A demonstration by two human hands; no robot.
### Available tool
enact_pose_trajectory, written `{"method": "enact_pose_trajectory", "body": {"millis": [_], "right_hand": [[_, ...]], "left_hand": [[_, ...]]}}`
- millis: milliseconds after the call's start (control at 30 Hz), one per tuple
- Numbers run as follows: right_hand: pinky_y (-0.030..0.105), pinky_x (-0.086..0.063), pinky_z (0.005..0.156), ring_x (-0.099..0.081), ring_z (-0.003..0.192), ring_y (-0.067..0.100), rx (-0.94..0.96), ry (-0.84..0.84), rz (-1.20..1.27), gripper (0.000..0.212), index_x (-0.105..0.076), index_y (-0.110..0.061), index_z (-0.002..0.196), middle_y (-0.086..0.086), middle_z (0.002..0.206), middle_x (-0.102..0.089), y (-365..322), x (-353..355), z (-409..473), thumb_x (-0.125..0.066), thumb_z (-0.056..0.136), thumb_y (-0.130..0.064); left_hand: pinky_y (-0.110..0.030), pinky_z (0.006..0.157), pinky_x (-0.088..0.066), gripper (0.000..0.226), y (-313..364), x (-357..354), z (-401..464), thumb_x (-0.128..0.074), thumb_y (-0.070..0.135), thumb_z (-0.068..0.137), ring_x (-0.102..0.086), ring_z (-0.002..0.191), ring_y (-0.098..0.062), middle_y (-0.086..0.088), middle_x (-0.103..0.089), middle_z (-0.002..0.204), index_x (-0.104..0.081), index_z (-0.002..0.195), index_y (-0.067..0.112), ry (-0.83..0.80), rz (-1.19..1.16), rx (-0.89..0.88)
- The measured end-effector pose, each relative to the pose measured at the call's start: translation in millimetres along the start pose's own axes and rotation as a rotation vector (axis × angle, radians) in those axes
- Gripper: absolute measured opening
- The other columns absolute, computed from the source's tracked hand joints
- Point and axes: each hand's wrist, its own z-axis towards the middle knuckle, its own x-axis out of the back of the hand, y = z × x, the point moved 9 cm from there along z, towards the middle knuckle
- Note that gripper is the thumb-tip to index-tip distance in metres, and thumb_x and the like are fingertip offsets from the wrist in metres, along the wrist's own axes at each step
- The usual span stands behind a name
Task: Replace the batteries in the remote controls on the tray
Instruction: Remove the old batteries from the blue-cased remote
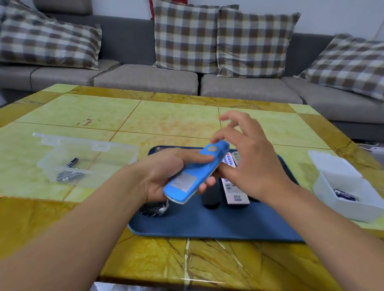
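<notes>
The blue remote control point(195, 174) is held above the dark blue tray point(225, 224), back side up, tilted with its far end higher. The left hand point(166, 176) grips it from beneath, fingers curled round its lower half and the thumb lying along its back. The right hand point(249, 158) hovers at the remote's far end with fingers spread and loosely bent; one fingertip touches or nearly touches the tip, and nothing is clasped in it. On the tray lie a white remote point(231, 187) with coloured buttons, a dark remote point(211, 197) beside it, and another dark object point(153, 206) partly hidden under the left hand. Left of the tray, a clear plastic box point(83, 157) with its lid open holds a few dark batteries point(70, 168). Right of the tray, a white box point(352, 193), lid tipped back, holds blue batteries point(345, 194); their number cannot be counted. All rest on a yellow marble-patterned table point(165, 119) before a grey sofa point(146, 79) carrying four checked cushions.
</notes>
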Motion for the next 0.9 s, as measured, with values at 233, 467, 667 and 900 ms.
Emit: {"method": "enact_pose_trajectory", "body": {"millis": [233,467,667,900], "right_hand": [[0.033,-0.054,0.071,-0.066,0.078,0.006,-0.202,-0.397,0.128,0.026,-0.073,-0.031,0.105,-0.012,0.09,-0.073,36.3,-15.3,-27.5,-0.079,0.08,-0.038],[0.025,-0.033,0.05,-0.042,0.052,0.011,-0.243,-0.058,0.081,0.028,-0.051,-0.029,0.061,-0.008,0.053,-0.047,14.2,6.2,-20.7,-0.071,0.08,-0.027],[0.017,-0.045,0.062,-0.059,0.075,0.009,-0.311,0.012,0.476,0.033,-0.067,-0.023,0.101,-0.011,0.089,-0.062,14.3,11.1,-15.6,-0.081,0.073,-0.033],[0.028,-0.056,0.058,-0.059,0.066,0.012,-0.289,-0.01,0.515,0.024,-0.053,-0.014,0.099,0.0,0.087,-0.061,12.4,4.2,-15.9,-0.062,0.085,0.003]], "left_hand": [[-0.036,0.073,-0.062,0.082,0.0,1.1,-0.2,-0.055,0.058,0.088,-0.07,0.097,-0.043,-0.034,-0.059,0.129,-0.057,0.131,-0.012,-0.155,-0.268,0.124],[-0.022,0.066,-0.059,0.05,7.3,-1.9,29.7,-0.081,0.033,0.079,-0.066,0.074,-0.018,-0.012,-0.066,0.099,-0.062,0.114,0.002,0.105,-0.394,-0.144],[-0.029,0.053,-0.058,0.048,3.8,-21.0,34.8,-0.041,0.048,0.104,-0.073,0.064,-0.022,-0.012,-0.071,0.076,-0.06,0.113,0.005,0.147,-0.373,-0.182],[-0.028,0.066,-0.046,0.058,0.5,-25.5,35.8,-0.028,0.057,0.104,-0.059,0.076,-0.016,-0.006,-0.064,0.096,-0.062,0.122,0.014,0.191,-0.28,-0.165]]}}
